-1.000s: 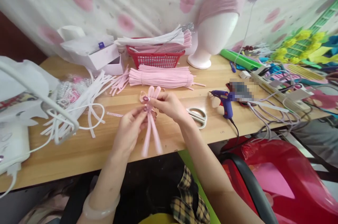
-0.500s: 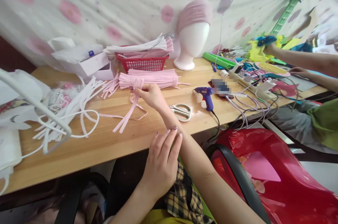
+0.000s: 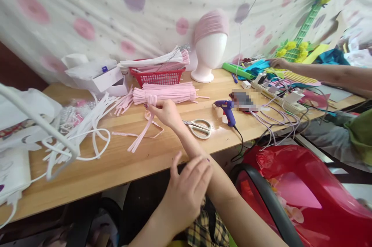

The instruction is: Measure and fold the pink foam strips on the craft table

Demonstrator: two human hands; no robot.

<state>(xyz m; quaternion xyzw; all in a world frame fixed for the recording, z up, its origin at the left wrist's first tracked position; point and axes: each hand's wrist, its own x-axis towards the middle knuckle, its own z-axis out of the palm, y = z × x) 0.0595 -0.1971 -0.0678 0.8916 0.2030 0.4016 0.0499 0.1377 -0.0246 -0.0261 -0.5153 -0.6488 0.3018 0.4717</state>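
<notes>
My right hand (image 3: 165, 112) pinches a small bunch of pink pipe cleaners (image 3: 143, 135). They are bent over at the top, and their loose ends hang down towards the table. Fingers apart, my left hand (image 3: 190, 187) lies against or just over my right forearm and holds nothing. Behind the right hand is a thick bundle of pink pipe cleaners (image 3: 174, 94). A thin pink ribbon (image 3: 124, 134) curls on the wood below the held bunch. Scissors (image 3: 200, 128) with pale handles lie to the right of my right wrist.
A purple glue gun (image 3: 228, 111) lies right of the scissors, near a phone and tangled cables. Behind stand a red basket (image 3: 159, 79) and a white foam head (image 3: 207, 53). White pipe cleaners (image 3: 84, 126) lie left. A co-worker's arm (image 3: 325, 72) reaches in at right.
My left hand has shifted right and slightly down along my right forearm. My right hand still holds the pink pipe cleaners. The co-worker's hand has moved left and no longer holds the yellow and blue piece.
</notes>
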